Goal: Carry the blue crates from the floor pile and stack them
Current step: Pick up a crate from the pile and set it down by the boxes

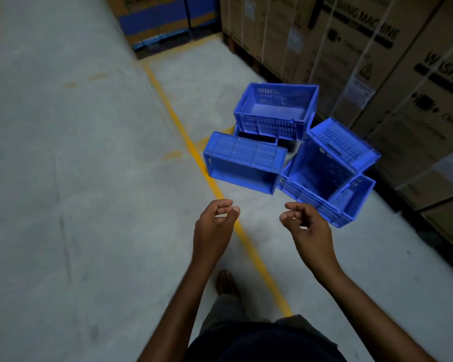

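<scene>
Blue crates point(246, 158) heaped far right on the floor, one mostly hidden beneath. Cartons point(364, 30) behind read "WASHING MACHINE" (another print cut off). Left hand point(215, 226) and right hand point(309, 231) loosely curled, empty.

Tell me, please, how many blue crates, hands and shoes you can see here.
Blue crates: 5 told apart in the pile; more may be hidden
Hands: 2, left hand and right hand, both empty
Shoe: 1
Total: 8
</scene>
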{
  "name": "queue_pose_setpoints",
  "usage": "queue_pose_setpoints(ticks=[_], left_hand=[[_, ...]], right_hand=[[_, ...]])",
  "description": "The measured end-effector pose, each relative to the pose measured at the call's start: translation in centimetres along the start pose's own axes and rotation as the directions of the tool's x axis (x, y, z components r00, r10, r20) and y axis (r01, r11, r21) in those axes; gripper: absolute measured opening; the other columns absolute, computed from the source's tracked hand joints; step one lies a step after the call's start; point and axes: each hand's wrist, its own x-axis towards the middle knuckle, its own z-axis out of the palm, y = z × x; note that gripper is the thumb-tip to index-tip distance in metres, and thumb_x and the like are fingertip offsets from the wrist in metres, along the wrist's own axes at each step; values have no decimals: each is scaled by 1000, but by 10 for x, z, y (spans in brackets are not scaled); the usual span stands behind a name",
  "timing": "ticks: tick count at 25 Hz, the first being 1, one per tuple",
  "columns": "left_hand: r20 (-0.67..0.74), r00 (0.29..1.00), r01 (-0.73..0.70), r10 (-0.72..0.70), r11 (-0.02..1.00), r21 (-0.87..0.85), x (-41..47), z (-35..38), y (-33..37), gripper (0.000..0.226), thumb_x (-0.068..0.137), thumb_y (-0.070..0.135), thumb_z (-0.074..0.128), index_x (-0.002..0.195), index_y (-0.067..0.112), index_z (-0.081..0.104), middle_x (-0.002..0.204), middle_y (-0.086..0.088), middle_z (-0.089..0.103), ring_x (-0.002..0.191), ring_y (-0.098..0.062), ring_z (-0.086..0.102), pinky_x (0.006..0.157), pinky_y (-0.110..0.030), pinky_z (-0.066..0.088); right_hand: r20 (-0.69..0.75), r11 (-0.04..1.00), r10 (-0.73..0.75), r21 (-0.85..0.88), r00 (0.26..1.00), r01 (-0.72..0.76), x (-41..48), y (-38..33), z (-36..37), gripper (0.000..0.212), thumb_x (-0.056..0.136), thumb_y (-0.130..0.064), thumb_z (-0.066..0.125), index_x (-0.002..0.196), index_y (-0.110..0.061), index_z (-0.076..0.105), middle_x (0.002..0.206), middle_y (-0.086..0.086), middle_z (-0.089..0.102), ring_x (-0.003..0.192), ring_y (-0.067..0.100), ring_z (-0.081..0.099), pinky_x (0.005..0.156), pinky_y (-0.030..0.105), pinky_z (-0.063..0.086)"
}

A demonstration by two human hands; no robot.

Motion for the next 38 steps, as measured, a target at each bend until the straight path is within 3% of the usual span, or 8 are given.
queue_pose_setpoints(ticks=[6, 15, 18, 23, 28, 33, 35, 38], left_hand=[[-4, 999, 37, -37, 999, 20, 121, -13, 27, 27, 75, 59, 67, 94, 41, 71, 94, 10, 75, 85, -15, 74, 89, -46, 58], [-88, 970, 220, -225, 973, -70, 287, -9, 32, 12, 90, 33, 69, 102, 32, 70, 97, 8, 76, 85, -10, 74, 90, -43, 55], [-90, 958, 265, -272, 961, -81, 333, -12, 29, 11, 91, 29, 68, 102, 30, 70, 97, 5, 76, 86, -12, 74, 89, -42, 55], [-40, 940, 338, -340, 940, -54, 423, -22, -13, 14, 93, 18, 66, 106, 22, 71, 101, -4, 77, 86, -18, 75, 81, -36, 53], [66, 925, 376, -373, 926, -35, 523, -36, -94, 18, 93, 14, 68, 110, 15, 72, 99, -8, 76, 89, -24, 74, 73, -27, 48], [66, 932, 359, -358, 933, -15, 606, -44, -170, 19, 95, 11, 65, 113, 11, 71, 97, -10, 76, 74, -9, 70, 66, -20, 49], [50, 930, 365, -364, 931, -23, 632, -40, -202, 19, 96, 10, 64, 113, 9, 70, 99, -11, 75, 72, -5, 69, 61, -13, 49], [76, 921, 386, -383, 922, -32, 662, -20, -251, 14, 95, 11, 66, 108, 12, 69, 101, -13, 75, 85, -18, 70, 59, -11, 49]], right_hand=[[-31, 998, -7, -68, 999, 5, 101, -28, 42, 18, 90, -18, 69, 105, -28, 66, 83, -15, 68, 81, 6, 64, 71, 21, 49], [183, 968, -10, -245, 983, 55, 307, -19, 131, 20, 89, -21, 70, 108, -25, 65, 91, -10, 69, 86, 5, 65, 75, 24, 50], [178, 952, 14, -304, 984, 41, 359, -11, 162, 16, 91, -24, 67, 106, -27, 65, 98, -9, 71, 89, 6, 66, 76, 24, 50], [125, 910, 90, -414, 988, -30, 424, 38, 222, 12, 89, -24, 67, 99, -29, 63, 91, -11, 69, 84, 5, 66, 79, 31, 55], [110, 842, 138, -536, 984, -58, 476, 113, 300, 14, 85, -23, 67, 94, -30, 58, 105, -9, 68, 94, 13, 64, 83, 39, 55], [181, 646, 156, -763, 971, 38, 539, 201, 381, 51, 83, -21, 69, 132, -13, 56, 133, 10, 56, 127, 33, 47, 98, 44, 46], [227, 554, 201, -828, 953, 81, 567, 242, 407, 70, 79, -25, 70, 144, -13, 45, 150, 12, 42, 137, 36, 36, 105, 51, 41], [249, 367, 284, -920, 926, 135, 603, 303, 431, 94, 83, -33, 69, 159, -16, 17, 166, 13, 11, 152, 36, 10, 116, 53, 26]])
